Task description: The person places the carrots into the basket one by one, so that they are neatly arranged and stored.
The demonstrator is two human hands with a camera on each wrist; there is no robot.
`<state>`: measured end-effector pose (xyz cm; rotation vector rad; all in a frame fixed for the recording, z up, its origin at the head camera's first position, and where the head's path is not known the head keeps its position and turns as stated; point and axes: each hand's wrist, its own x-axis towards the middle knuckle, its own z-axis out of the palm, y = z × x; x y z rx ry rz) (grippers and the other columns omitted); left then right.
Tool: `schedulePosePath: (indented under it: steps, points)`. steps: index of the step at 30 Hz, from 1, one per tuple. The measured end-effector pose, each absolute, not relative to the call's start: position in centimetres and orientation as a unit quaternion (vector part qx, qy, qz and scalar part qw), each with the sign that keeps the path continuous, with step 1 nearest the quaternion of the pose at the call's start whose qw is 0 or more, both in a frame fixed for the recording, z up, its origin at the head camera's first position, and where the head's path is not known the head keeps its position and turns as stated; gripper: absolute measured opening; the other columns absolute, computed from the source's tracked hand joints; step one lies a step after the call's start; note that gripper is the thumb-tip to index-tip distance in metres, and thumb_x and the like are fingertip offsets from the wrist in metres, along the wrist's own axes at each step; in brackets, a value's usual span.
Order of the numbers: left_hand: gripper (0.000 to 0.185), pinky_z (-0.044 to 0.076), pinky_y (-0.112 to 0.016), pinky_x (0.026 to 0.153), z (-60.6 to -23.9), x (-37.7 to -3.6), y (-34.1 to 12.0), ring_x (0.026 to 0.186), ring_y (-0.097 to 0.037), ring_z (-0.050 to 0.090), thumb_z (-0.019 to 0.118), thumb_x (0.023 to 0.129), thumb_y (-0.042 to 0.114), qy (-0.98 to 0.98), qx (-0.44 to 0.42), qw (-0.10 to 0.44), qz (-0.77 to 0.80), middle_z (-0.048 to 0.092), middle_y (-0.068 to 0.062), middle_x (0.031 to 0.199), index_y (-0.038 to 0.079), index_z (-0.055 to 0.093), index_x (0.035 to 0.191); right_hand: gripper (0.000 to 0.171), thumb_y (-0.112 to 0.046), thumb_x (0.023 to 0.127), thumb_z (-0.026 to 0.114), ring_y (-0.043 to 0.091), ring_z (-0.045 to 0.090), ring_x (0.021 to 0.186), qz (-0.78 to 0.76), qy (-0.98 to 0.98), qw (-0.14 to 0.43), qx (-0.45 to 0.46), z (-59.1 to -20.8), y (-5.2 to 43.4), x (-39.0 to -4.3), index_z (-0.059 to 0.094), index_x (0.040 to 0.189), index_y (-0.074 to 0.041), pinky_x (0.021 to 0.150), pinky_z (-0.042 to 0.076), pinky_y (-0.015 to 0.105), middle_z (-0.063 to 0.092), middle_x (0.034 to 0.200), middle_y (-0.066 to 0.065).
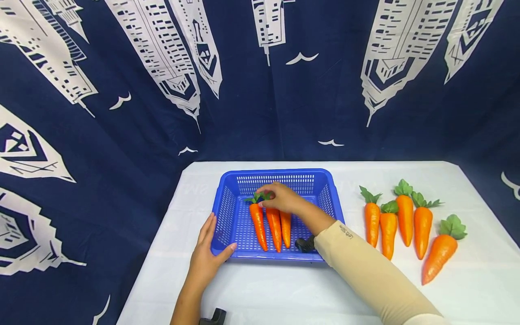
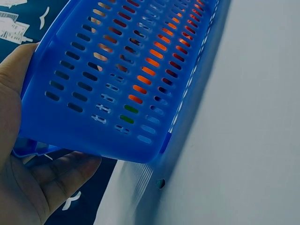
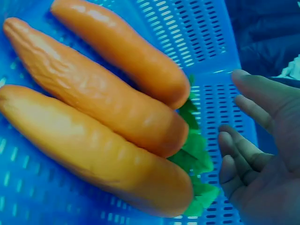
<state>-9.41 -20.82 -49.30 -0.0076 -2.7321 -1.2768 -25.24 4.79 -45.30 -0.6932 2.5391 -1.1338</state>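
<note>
Three orange carrots lie side by side in a blue plastic basket point(image 1: 276, 256), leafy tops toward the far side: a left carrot point(image 1: 258, 228), a middle carrot point(image 1: 274, 228) and a right carrot point(image 1: 286, 230). My right hand point(image 1: 280, 197) hovers over their green leaves point(image 3: 199, 157). In the right wrist view its loosely bent fingers are apart from the leaves and hold nothing. My left hand point(image 1: 205, 257) rests at the basket's near left corner, fingers straight along the outer side and thumb on the front rim. The left wrist view shows the slotted wall between thumb and fingers.
Right of the basket, several more carrots with leaves lie on the white table point(image 1: 284, 293), the nearest a thick carrot point(image 1: 440, 257). A dark blue curtain point(image 1: 276, 113) with white buildings hangs behind the table. A black device point(image 1: 304, 244) sits by the right sleeve.
</note>
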Motion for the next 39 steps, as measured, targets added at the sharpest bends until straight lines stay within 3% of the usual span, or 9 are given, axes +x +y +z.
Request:
schedulePosePath:
  steps: [8, 18, 27, 35, 39]
  points:
    - [0.1, 0.024, -0.066, 0.12, -49.1, -9.4, -20.8, 0.157, -0.035, 0.019, 0.079, 0.085, 0.048, -0.904, 0.002, 0.055, -0.424, 0.015, 0.006, 0.171, 0.024, 0.021, 0.163, 0.037, -0.027, 0.097, 0.068, 0.028, 0.062, 0.111, -0.477, 0.853, 0.087, -0.194, -43.0, 5.6, -25.2, 0.067, 0.131, -0.014, 0.09, 0.057, 0.039, 0.062, 0.133, 0.012]
    - [0.099, 0.024, -0.068, 0.119, -49.2, -9.3, -20.8, 0.157, -0.036, 0.019, 0.078, 0.085, 0.048, -0.903, 0.004, 0.057, -0.426, 0.015, 0.007, 0.17, 0.024, 0.021, 0.163, 0.037, -0.026, 0.099, 0.066, 0.028, 0.062, 0.117, -0.587, 0.791, 0.021, -0.171, -38.8, 8.5, -23.8, 0.063, 0.135, -0.018, 0.101, 0.055, 0.047, 0.063, 0.134, 0.008]
    - [0.099, 0.023, -0.068, 0.119, -49.2, -9.3, -20.8, 0.157, -0.037, 0.018, 0.077, 0.086, 0.051, -0.903, 0.006, 0.052, -0.427, 0.013, 0.007, 0.171, 0.025, 0.02, 0.163, 0.04, -0.019, 0.099, 0.065, 0.016, 0.062, 0.111, -0.65, 0.744, -0.029, -0.153, -36.6, 11.9, -22.1, 0.06, 0.138, -0.012, 0.094, 0.053, 0.019, 0.06, 0.135, 0.007]
    - [0.099, 0.024, -0.067, 0.12, -49.1, -9.3, -20.8, 0.157, -0.034, 0.018, 0.077, 0.085, 0.051, -0.902, 0.007, 0.047, -0.429, 0.015, 0.005, 0.171, 0.026, 0.02, 0.163, 0.047, -0.022, 0.1, 0.064, 0.006, 0.06, 0.114, -0.657, 0.744, -0.072, -0.098, -36.5, 15.4, -20.9, 0.054, 0.143, -0.007, 0.095, 0.048, 0.01, 0.054, 0.145, 0.006]
    - [0.099, 0.025, -0.067, 0.119, -49.1, -9.4, -20.8, 0.157, -0.035, 0.019, 0.078, 0.085, 0.05, -0.904, 0.005, 0.05, -0.425, 0.015, 0.005, 0.171, 0.025, 0.021, 0.163, 0.047, -0.021, 0.1, 0.064, 0.004, 0.06, 0.112, -0.655, 0.746, -0.092, -0.077, -37.0, 17.1, -20.4, 0.054, 0.143, -0.006, 0.095, 0.047, 0.008, 0.059, 0.135, -0.003]
